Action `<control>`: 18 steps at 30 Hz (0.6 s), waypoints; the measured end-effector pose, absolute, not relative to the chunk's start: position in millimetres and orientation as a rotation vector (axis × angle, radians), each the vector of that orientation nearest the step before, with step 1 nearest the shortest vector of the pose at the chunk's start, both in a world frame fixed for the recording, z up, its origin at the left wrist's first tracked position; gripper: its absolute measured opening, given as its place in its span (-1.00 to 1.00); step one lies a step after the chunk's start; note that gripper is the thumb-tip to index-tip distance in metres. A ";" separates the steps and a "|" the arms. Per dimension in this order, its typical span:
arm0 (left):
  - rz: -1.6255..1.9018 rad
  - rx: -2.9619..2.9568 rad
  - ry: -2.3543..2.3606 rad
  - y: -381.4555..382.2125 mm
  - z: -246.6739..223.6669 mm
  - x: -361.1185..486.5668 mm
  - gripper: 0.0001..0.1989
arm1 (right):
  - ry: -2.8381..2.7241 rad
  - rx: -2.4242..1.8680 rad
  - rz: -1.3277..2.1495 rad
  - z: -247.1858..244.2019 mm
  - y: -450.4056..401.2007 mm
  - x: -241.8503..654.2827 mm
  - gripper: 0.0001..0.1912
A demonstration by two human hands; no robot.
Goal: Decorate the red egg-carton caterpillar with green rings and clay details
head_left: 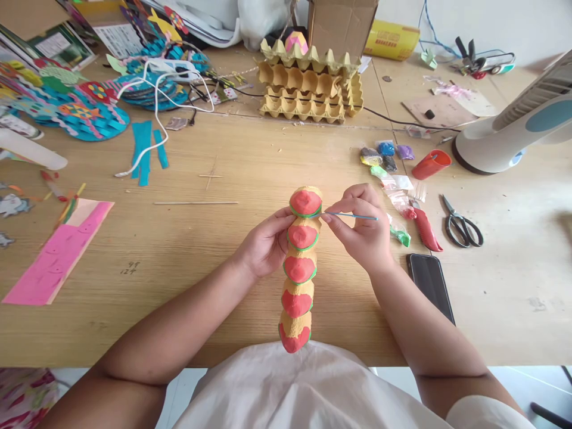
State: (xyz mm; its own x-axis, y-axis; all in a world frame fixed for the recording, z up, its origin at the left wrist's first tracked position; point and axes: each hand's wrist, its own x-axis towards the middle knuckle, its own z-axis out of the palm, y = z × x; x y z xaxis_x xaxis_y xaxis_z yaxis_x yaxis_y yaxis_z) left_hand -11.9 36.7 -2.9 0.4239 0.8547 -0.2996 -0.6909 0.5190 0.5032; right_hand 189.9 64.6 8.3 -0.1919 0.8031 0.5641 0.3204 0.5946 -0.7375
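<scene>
A strip of egg-carton cups (300, 269) runs toward my body, each cup bearing red clay with a thin green edge. My left hand (271, 241) grips the strip from its left side near the far end, its fingertips partly hidden behind the cups. In my right hand (360, 223), a thin blue stick (357, 215) is pinched between thumb and fingers. The stick's tip meets the right side of the strip, at the green edge of the farthest cup.
Egg cartons (308, 104) stand at the back. Clay packets (386, 156), a red cup (431, 164), a red-handled tool (426, 226), scissors (462, 223) and a phone (431, 286) lie right. Pink paper (60, 256) and blue woven crafts (100, 119) are left; thin sticks (195, 203) lie centre-left.
</scene>
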 end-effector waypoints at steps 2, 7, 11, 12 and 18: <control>1.004 0.306 0.583 36.9 -2.5 -12.2 -0.93 | -1.777 -0.903 0.602 7.3 65.2 191.5 -0.97; 0.989 0.296 0.575 36.4 -3.5 -10.7 -0.93 | -1.780 -0.913 0.641 5.2 66.8 192.9 -0.94; 0.989 0.294 0.562 35.8 -4.5 -10.3 -0.93 | -1.760 -0.953 0.598 3.6 66.3 191.9 -0.95; 0.992 0.296 0.564 35.7 -4.6 -10.7 -0.92 | -1.758 -0.944 0.610 3.3 66.3 192.0 -0.94; 0.992 0.319 0.563 35.4 -4.7 -11.9 -0.89 | -1.767 -0.875 0.726 2.5 67.8 193.0 -0.95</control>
State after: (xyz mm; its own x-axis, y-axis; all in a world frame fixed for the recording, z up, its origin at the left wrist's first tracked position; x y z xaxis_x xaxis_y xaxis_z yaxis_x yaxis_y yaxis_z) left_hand -11.9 35.4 -4.7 0.4219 0.8557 -0.2996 -0.6965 0.5175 0.4971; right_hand 193.0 67.8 2.5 -0.2448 0.8254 0.5087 0.2293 0.5590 -0.7968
